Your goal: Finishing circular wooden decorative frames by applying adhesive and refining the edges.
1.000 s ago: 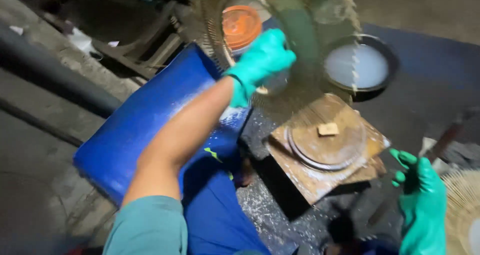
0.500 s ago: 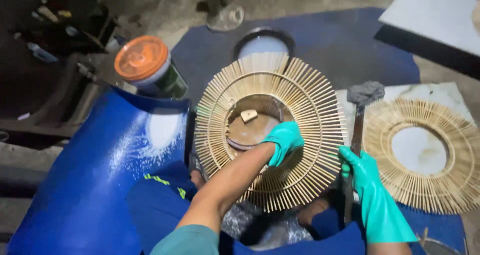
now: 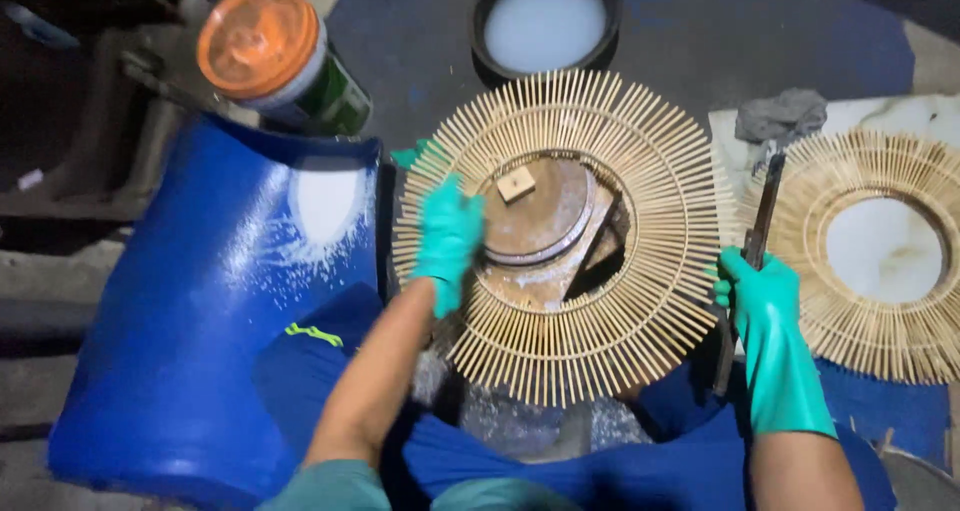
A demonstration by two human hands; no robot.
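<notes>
A round sunburst frame of thin bamboo sticks (image 3: 640, 301) lies flat over a wooden block with a round disc (image 3: 540, 221) showing through its open middle. My left hand (image 3: 447, 239), in a green glove, presses on the frame's left inner edge. My right hand (image 3: 762, 306), also gloved in green, grips a long dark-handled tool (image 3: 762, 221) held upright just right of the frame, its head wrapped in grey cloth (image 3: 782, 116).
A second bamboo sunburst frame (image 3: 880, 261) with a white centre lies at the right. A black bowl of white liquid (image 3: 548, 21) stands behind. An orange-lidded can (image 3: 275, 56) sits on a blue drum (image 3: 200, 301) at the left.
My left hand slid from the frame's lower middle to its left inner edge. The frame now sits centred over the wooden disc. My right hand keeps hold of the tool.
</notes>
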